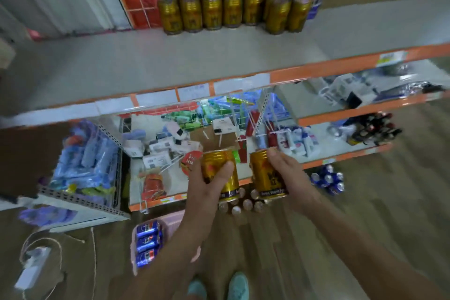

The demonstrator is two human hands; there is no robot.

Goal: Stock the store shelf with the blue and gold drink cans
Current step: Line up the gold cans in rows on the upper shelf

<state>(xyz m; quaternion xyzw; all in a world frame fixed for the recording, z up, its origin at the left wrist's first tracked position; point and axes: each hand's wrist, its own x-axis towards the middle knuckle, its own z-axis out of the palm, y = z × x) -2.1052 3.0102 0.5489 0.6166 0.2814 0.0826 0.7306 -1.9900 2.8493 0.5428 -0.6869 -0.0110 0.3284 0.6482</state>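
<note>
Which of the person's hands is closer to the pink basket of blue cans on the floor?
Left. The left hand, gripping a gold can, is just up-right of the pink basket; the right hand, gripping another gold can, is farther right.

Cans (233,8) stand in a row — at the shelf (170,63) back.

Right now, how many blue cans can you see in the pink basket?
3 blue cans along the pink basket's left side: farthest can, middle can, nearest can. The left arm covers the rest, so more may be hidden.
</note>
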